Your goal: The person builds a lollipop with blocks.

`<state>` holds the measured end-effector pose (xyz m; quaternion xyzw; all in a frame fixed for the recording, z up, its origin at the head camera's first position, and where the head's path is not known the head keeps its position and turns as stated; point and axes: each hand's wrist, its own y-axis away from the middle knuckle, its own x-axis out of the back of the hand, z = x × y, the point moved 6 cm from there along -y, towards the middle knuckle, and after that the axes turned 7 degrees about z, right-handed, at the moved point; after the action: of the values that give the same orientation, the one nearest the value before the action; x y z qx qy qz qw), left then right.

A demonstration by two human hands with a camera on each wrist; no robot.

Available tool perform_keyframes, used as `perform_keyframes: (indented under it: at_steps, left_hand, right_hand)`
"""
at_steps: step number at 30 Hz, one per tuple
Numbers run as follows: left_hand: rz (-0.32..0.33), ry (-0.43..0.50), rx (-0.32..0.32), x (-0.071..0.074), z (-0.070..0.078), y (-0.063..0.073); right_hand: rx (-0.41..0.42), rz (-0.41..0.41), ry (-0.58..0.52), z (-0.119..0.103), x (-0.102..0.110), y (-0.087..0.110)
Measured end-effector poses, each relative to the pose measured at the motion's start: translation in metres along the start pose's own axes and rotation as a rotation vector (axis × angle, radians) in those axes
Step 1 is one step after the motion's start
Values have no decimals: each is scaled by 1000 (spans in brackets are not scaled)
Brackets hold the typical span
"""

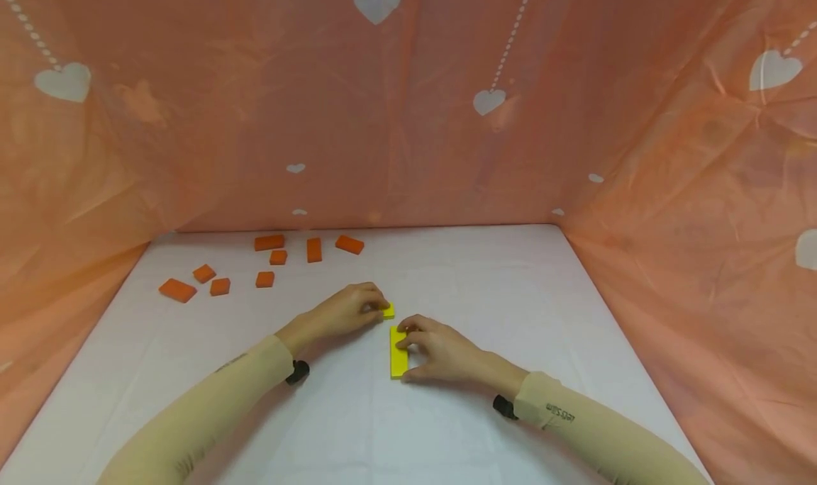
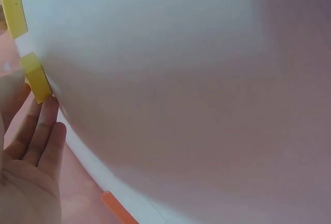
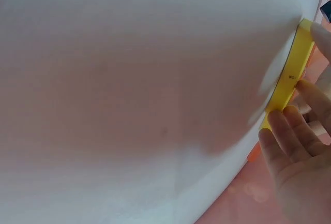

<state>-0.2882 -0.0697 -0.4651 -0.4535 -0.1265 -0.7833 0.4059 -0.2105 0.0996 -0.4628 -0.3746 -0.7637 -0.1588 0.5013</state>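
Observation:
A small yellow block (image 1: 388, 312) lies on the white tabletop near its middle. My left hand (image 1: 349, 306) pinches it between thumb and fingers; in the left wrist view the small block (image 2: 37, 79) shows at the fingertips. Just nearer to me is a longer, flat yellow block (image 1: 398, 361), its length running away from me. My right hand (image 1: 440, 350) grips it from the right side, thumb at the near end and fingers toward the far end. In the right wrist view, fingertips touch the long block (image 3: 292, 71). A narrow gap separates the two yellow blocks.
Several orange blocks lie scattered at the back left, among them a long one (image 1: 177, 290), a small one (image 1: 264, 279) and another long one (image 1: 349, 244). Pink cloth (image 1: 408, 116) with white hearts hangs behind and along both sides of the table (image 1: 510, 279).

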Motion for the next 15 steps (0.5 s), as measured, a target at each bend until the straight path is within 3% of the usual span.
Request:
perform_keyframes:
  at_steps: [15]
  left_hand:
    - [-31, 24, -69, -7, 5, -2]
  right_hand:
    - [10, 10, -35, -1, -3, 2]
